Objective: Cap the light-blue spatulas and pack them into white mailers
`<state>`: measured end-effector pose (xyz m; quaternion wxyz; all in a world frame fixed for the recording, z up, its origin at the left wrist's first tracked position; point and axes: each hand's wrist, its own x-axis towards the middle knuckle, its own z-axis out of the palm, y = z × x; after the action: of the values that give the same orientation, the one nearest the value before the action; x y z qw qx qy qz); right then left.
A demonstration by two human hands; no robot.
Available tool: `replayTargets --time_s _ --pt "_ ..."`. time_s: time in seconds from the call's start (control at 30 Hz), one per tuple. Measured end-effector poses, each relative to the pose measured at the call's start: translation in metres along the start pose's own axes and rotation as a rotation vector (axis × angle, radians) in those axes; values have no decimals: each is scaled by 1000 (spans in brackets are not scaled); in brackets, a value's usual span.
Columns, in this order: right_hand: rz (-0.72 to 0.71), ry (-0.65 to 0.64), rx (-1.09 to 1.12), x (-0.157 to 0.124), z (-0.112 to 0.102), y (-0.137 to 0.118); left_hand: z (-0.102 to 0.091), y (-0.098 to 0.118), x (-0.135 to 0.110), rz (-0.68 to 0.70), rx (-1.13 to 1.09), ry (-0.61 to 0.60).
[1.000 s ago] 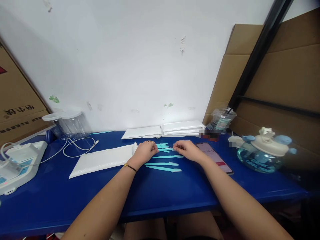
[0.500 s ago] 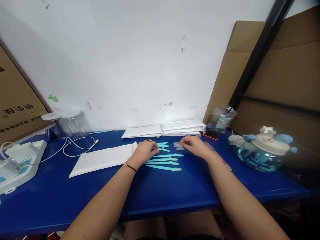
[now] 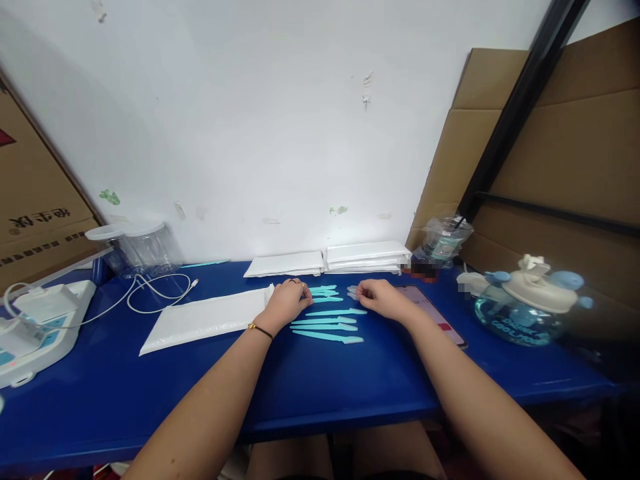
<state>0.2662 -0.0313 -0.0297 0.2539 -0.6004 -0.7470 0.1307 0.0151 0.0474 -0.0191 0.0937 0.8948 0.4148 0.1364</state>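
On the blue table (image 3: 345,393), roughly btwn the hands, lie the turquoise sticks in two groups. L hand (image 3: 287,300) is at the left end of the back bunch (image 3: 325,292), thumb & fingertips drawn close — can't tell if they're clamped on a stick. R hand (image 3: 384,298) sits to the right of that bunch, a small gap btwn, fingertips together by a few small clear pieces (image 3: 352,291) — can't tell if one's pinched. Four front sticks (image 3: 325,327) lie nearer the person, side by side, apart from R hand's fingers. White pouch (image 3: 205,323) flat, its R end next to L hand; phone (image 3: 430,310) partly hidden by R forearm; stacked white pouches (image 3: 367,253) behind, nr wall.
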Motion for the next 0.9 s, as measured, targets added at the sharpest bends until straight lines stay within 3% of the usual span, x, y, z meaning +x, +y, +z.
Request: replayTargets --time_s 0.13,0.47,0.63,0.7,0.83,0.9 --pt "-1 -11 144 0 0 -2 -2 4 -1 -10 -36 34" --pt "-29 -62 197 -1 2 -11 1 9 -2 46 -61 41" --pt "-76 -154 192 -1 1 -18 0 16 -4 121 -82 -60" --pt "-60 -116 160 0 -1 -13 -2 15 -4 120 -90 -78" --pt "42 113 17 2 -8 5 -2 5 -3 46 10 22" --pt "74 144 -59 3 -9 12 0 0 -1 28 73 44"
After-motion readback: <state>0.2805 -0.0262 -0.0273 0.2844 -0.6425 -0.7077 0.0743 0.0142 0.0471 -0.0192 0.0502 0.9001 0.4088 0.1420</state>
